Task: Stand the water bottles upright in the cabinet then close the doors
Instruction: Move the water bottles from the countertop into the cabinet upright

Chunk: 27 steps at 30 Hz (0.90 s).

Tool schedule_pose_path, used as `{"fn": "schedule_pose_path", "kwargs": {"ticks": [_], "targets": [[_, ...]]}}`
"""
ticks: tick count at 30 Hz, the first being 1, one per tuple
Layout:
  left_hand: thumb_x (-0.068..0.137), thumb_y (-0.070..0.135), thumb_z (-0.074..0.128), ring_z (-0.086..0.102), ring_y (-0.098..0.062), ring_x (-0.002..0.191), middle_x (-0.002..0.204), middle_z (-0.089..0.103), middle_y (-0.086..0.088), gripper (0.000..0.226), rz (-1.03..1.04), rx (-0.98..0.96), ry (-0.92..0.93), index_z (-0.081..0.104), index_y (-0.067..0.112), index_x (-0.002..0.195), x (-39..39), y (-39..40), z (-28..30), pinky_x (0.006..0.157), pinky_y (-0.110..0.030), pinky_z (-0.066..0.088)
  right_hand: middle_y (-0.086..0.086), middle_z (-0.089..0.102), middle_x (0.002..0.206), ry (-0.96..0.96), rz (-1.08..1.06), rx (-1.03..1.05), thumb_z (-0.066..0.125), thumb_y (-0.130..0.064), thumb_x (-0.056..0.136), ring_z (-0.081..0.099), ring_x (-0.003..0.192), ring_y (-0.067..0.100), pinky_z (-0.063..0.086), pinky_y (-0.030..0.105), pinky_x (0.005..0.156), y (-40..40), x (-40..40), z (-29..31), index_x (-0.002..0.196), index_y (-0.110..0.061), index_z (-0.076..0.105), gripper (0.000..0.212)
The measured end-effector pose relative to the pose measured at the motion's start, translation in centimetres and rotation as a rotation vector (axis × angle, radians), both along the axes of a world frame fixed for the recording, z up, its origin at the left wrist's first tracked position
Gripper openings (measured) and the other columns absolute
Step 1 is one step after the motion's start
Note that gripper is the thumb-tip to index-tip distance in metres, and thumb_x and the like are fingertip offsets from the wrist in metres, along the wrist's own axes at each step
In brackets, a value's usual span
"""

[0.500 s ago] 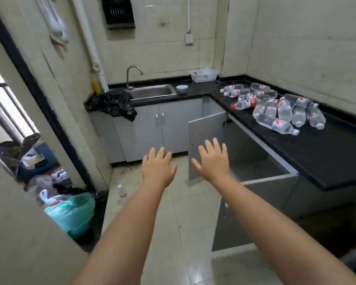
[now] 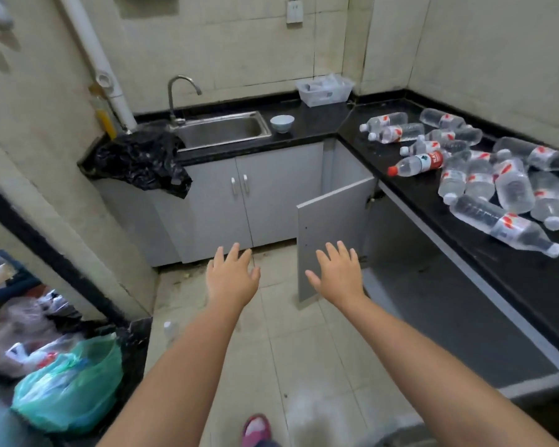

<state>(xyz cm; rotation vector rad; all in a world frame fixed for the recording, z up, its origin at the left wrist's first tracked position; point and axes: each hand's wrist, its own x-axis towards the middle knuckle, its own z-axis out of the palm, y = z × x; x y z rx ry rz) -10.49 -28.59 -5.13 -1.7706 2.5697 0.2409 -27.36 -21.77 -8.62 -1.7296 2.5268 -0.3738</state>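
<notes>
Several clear plastic water bottles (image 2: 484, 182) lie on their sides in a heap on the black countertop (image 2: 530, 272) at the right. One of them has a red cap and a red label (image 2: 417, 163). Below the counter the grey cabinet (image 2: 446, 304) stands with its far door (image 2: 333, 233) swung out over the floor; its inside looks dark and bare. My left hand (image 2: 231, 277) and my right hand (image 2: 338, 274) are stretched out in front of me over the floor, fingers spread, holding nothing. My right hand is in front of the door's lower edge.
A steel sink (image 2: 223, 129) with a tap, a white bowl (image 2: 282, 123) and a white basket (image 2: 325, 90) sit along the back counter. A black bag (image 2: 142, 162) hangs off its left end. Rubbish bags, one green (image 2: 71, 388), crowd the doorway at left. Tiled floor (image 2: 271, 350) lies between.
The view has come nearer to the cabinet and tilted down. Both hands stay spread and empty in front of me.
</notes>
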Motion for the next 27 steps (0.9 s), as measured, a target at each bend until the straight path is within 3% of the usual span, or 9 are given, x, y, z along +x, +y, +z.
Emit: {"fn": "schedule_pose_path", "kwargs": {"ticks": [2, 5, 6, 8, 10, 15, 20, 27], "targets": [[0.1, 0.039, 0.028, 0.008, -0.027, 0.148, 0.159, 0.016, 0.001, 0.049, -0.043, 0.006, 0.011, 0.026, 0.023, 0.146, -2.3, -4.8, 0.1, 0.12, -0.041, 0.017, 0.019, 0.042, 0.146, 0.019, -0.057, 0.023, 0.058, -0.032, 0.09, 0.03, 0.141, 0.035, 0.021, 0.049, 0.116, -3.2, -2.1, 0.0, 0.132, -0.003, 0.051, 0.052], [0.099, 0.04, 0.028, 0.007, -0.028, 0.148, 0.159, 0.015, 0.0, 0.05, -0.185, -0.012, -0.01, 0.026, 0.023, 0.146, -7.1, -11.1, 0.7, 0.121, -0.041, 0.016, 0.025, 0.068, 0.116, 0.011, -0.212, 0.0, 0.083, -0.028, 0.066, 0.06, 0.114, 0.042, 0.047, 0.059, 0.093, -6.4, -6.4, 0.3, 0.104, 0.001, 0.071, 0.049], [0.1, 0.04, 0.028, 0.007, -0.028, 0.148, 0.159, 0.014, 0.001, 0.05, -0.24, -0.014, -0.025, 0.024, 0.023, 0.146, -9.0, -12.7, 0.8, 0.121, -0.041, 0.015, 0.026, 0.069, 0.113, -0.007, -0.27, -0.009, 0.084, -0.027, 0.064, 0.062, 0.111, 0.043, 0.048, 0.059, 0.091, -6.8, -8.0, 0.3, 0.101, 0.002, 0.072, 0.049], [0.1, 0.04, 0.028, 0.006, -0.027, 0.148, 0.16, 0.013, 0.001, 0.05, -0.358, -0.017, -0.037, 0.023, 0.024, 0.147, -13.2, -15.2, 1.0, 0.12, -0.041, 0.015, 0.022, 0.054, 0.136, -0.027, -0.41, -0.02, 0.067, -0.03, 0.083, 0.045, 0.132, 0.038, 0.034, 0.053, 0.109, -6.9, -11.0, 0.6, 0.123, -0.001, 0.06, 0.05], [0.099, 0.039, 0.03, 0.008, -0.028, 0.148, 0.159, 0.015, 0.001, 0.05, -0.487, -0.018, -0.025, 0.023, 0.023, 0.147, -17.7, -16.3, 0.9, 0.121, -0.041, 0.016, 0.017, 0.041, 0.148, -0.02, -0.542, -0.003, 0.052, -0.034, 0.093, 0.03, 0.142, 0.031, 0.022, 0.046, 0.116, -5.8, -14.1, 0.7, 0.136, -0.005, 0.047, 0.052], [0.099, 0.036, 0.033, 0.009, -0.026, 0.148, 0.159, 0.017, 0.0, 0.05, -0.796, 0.009, 0.045, 0.024, 0.025, 0.147, -29.0, -15.1, -0.4, 0.12, -0.039, 0.015, 0.01, 0.035, 0.152, -0.008, -0.853, 0.075, 0.045, -0.039, 0.095, 0.024, 0.144, 0.027, 0.02, 0.044, 0.118, -0.9, -21.2, 0.2, 0.139, -0.01, 0.042, 0.052], [0.098, 0.036, 0.035, 0.01, -0.025, 0.147, 0.159, 0.017, 0.002, 0.051, -1.043, 0.016, 0.03, 0.024, 0.025, 0.147, -39.3, -13.0, -2.1, 0.12, -0.038, 0.019, 0.013, 0.045, 0.145, 0.004, -1.066, 0.087, 0.052, -0.035, 0.092, 0.036, 0.138, 0.028, 0.028, 0.043, 0.113, 3.6, -28.7, -1.1, 0.135, -0.007, 0.047, 0.052], [0.097, 0.031, 0.039, 0.012, -0.026, 0.147, 0.157, 0.021, 0.004, 0.05, -1.243, -0.031, -0.051, 0.027, 0.024, 0.145, -50.3, -12.4, -4.2, 0.118, -0.04, 0.022, 0.02, 0.035, 0.149, -0.192, -1.26, -0.059, 0.054, -0.027, 0.094, 0.03, 0.141, 0.033, 0.026, 0.043, 0.116, 6.0, -36.6, -3.7, 0.139, 0.0, 0.041, 0.054]]}}
